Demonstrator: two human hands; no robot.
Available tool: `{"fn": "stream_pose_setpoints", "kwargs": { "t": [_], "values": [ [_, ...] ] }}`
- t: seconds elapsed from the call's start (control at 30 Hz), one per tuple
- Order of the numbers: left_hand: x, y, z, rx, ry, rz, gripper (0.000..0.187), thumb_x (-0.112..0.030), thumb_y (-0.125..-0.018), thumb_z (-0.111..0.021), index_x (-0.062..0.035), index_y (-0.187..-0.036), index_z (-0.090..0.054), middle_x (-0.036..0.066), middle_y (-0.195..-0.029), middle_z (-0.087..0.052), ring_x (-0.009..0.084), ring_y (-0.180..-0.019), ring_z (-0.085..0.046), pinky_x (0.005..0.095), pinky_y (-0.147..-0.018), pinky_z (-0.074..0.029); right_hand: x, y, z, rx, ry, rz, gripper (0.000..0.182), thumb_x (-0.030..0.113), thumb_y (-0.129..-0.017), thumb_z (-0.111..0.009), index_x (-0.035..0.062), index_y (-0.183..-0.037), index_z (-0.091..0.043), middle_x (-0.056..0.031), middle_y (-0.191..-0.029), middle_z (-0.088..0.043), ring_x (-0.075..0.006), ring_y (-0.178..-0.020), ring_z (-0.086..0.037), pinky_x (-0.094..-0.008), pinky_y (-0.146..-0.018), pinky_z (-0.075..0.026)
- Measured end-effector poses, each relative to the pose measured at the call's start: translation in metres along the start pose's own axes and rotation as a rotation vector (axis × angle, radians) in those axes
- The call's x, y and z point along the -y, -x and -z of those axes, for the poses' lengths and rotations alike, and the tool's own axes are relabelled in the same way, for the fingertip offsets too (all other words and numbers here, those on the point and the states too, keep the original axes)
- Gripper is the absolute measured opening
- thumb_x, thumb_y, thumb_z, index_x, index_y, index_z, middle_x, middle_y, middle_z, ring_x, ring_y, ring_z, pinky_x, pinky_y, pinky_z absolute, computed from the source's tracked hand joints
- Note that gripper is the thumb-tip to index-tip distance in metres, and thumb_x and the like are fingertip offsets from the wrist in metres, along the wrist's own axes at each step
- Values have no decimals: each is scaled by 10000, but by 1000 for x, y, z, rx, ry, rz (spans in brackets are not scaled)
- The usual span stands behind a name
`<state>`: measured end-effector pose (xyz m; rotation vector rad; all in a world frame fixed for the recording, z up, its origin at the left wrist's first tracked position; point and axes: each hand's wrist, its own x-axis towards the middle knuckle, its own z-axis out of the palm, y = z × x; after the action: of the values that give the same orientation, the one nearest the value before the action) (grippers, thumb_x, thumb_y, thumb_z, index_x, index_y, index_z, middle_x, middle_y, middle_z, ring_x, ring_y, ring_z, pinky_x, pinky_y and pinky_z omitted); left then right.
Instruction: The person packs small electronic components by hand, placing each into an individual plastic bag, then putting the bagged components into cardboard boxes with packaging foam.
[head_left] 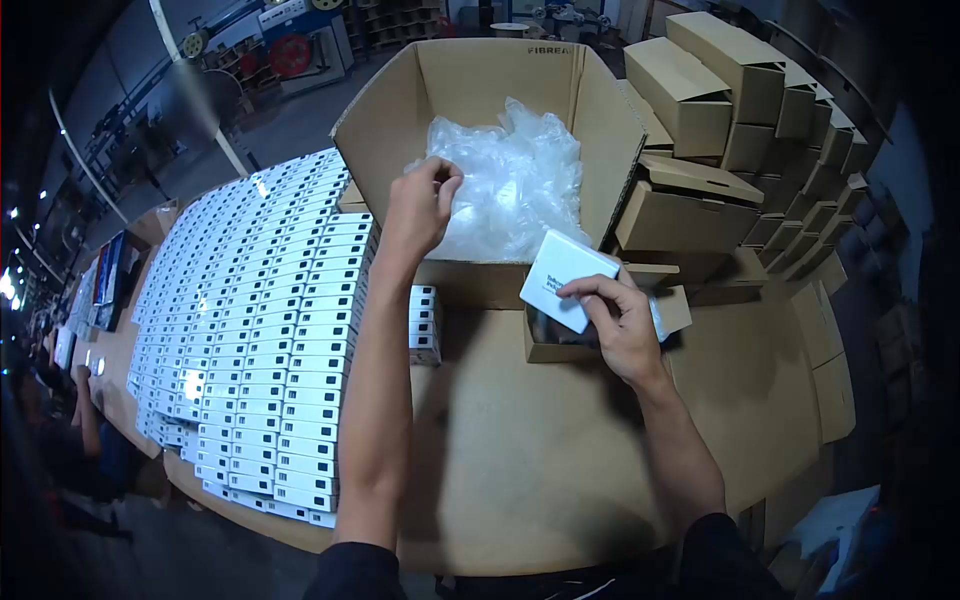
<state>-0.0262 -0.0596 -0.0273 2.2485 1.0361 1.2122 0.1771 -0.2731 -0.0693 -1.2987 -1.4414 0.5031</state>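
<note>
Head view: right grip (628, 325) pinches white box (552, 283), left grip (425, 203) unclear, carton (485, 85) reading "FIBREA".

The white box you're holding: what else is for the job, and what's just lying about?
Likely the job's:
white box in the right hand
open brown box below it
clear plastic near the left hand
carton around the plastic
stacked white boxes
stacked brown boxes

Likely lying about:
red-wheeled machine
unclear whitish thing, lower right
</note>
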Motion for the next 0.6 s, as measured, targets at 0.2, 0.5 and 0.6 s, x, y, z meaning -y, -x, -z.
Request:
{"fn": "stream_pose_setpoints", "kwargs": {
  "t": [0.2, 0.5, 0.6],
  "values": [
    [-12, 91, -8, 7, 631, 89, 128, -66, -1045, -515, 15, -1117, -584, 58, -845, -634, 100, -795, -607, 264, -720, -484, 20, -14, -2, -106, 145, 231, 367, 160, -870, -755, 76, -1227, -731, -213, -1419, -497, -348, -1277, -555, -409, -1066, -462],
    [-57, 219, -12, 340, 895, 213, 163, 5, -998, -603, 42, -1157, -600, 55, -1044, -665, 104, -964, -631, 262, -834, -515, 15, 22, 17, 543, -205, 103, 473, 94, -833, -751, 111, -1304, -709, -162, -1506, -413, -304, -1326, -513, -378, -1048, -507],
    [-61, 227, -14, 305, 833, 220, 145, 12, -983, -628, 39, -1125, -625, 65, -1009, -682, 111, -906, -654, 264, -798, -530, 11, 55, 17, 500, -76, 20, 259, 92, -834, -792, 83, -1090, -756, -157, -1417, -506, -302, -1285, -539, -384, -1036, -470]
  ]
}}
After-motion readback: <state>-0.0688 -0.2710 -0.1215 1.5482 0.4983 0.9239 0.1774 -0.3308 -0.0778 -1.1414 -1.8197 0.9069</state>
